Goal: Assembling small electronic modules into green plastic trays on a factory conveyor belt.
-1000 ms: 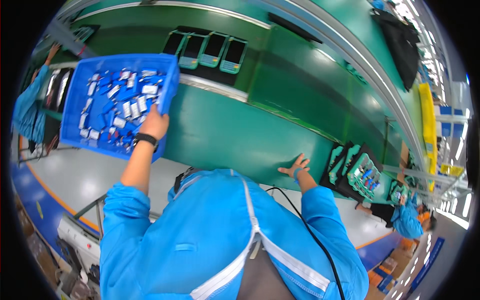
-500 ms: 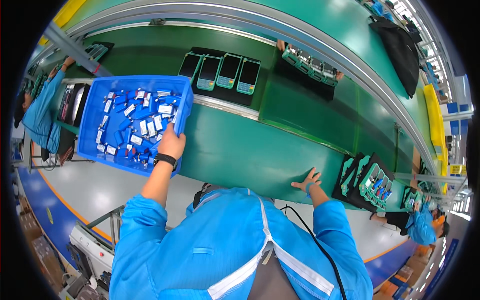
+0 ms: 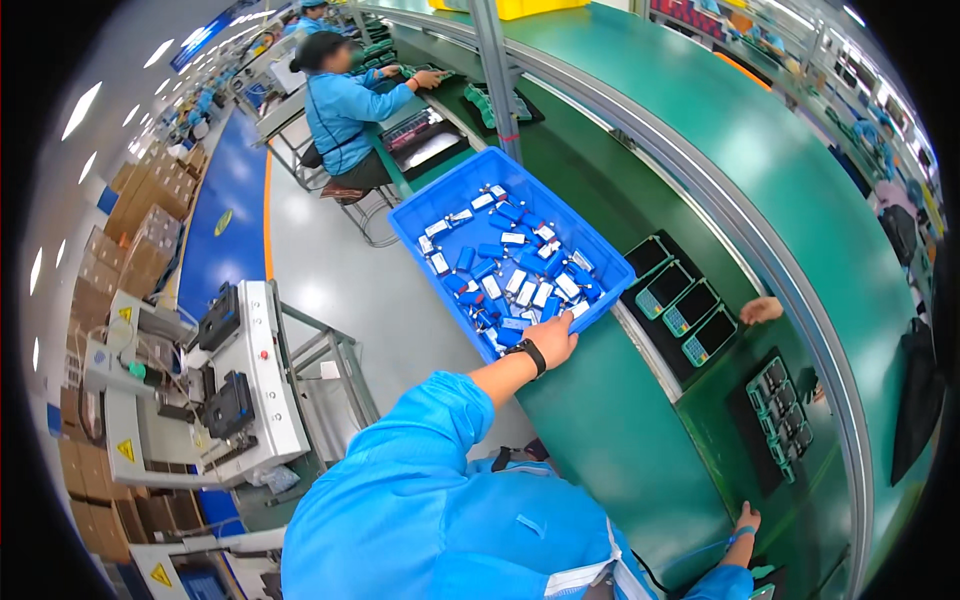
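Observation:
My left hand has its fingers hooked over the near right corner of a blue plastic bin. Inside lie many loose battery packs, blue with white labels and short wires. The bin straddles the front edge of the green workbench, with part of it out over the floor. Well apart from the bin, at the lower right, my right hand is held over the bench, nothing visible in it; its fingers show only partly.
Handheld card terminals lie on a black mat right of the bin. A co-worker's hand reaches beside them, near a group of green-framed housings. A metal post rises behind the bin. Another person sits farther left.
My view has swung left, bringing the bin toward the middle. My left hand keeps its grip on the bin. A co-worker's hand has come nearer the terminals.

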Available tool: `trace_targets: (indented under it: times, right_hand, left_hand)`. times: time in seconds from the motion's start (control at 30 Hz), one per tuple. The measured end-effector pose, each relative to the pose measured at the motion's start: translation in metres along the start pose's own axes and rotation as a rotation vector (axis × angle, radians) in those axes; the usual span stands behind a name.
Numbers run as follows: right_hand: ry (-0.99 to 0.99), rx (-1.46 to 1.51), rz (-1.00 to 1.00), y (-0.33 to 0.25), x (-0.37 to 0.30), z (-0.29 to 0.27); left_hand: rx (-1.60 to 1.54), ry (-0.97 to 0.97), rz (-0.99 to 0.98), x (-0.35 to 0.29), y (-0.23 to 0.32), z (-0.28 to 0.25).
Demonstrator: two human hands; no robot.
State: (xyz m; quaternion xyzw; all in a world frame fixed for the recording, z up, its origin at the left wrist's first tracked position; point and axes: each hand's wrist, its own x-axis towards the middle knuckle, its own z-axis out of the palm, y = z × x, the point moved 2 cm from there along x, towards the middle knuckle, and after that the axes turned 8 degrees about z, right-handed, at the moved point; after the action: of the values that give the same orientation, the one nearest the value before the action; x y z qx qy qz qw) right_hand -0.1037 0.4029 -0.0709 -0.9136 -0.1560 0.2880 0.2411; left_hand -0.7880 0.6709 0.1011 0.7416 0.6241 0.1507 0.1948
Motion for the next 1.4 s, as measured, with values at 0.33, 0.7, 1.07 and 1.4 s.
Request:
trace_targets:
  times: [0.33, 0.7, 1.07, 1.4]
  right_hand:
    - [-0.056, 0.059, 0.339, -0.026, 0.117, -0.003]
    - [-0.346, 0.799, 0.171, -0.06, 0.061, 0.019]
    - [-0.316, 0.634, -0.121, 0.011, -0.062, 0.028]
    - [-0.292, 0.545, 0.024, 0.121, -0.177, 0.045]
  left_hand:
    - [0.236, 0.312, 0.239, -0.135, 0.021, -0.031]
    - [-0.198, 0.042, -0.371, -0.307, -0.011, 0.061]
    - [-0.339, -0.605, -0.988, -0.38, -0.047, 0.135]
    - [-0.123, 0.391, 0.118, -0.169, 0.007, 0.0]
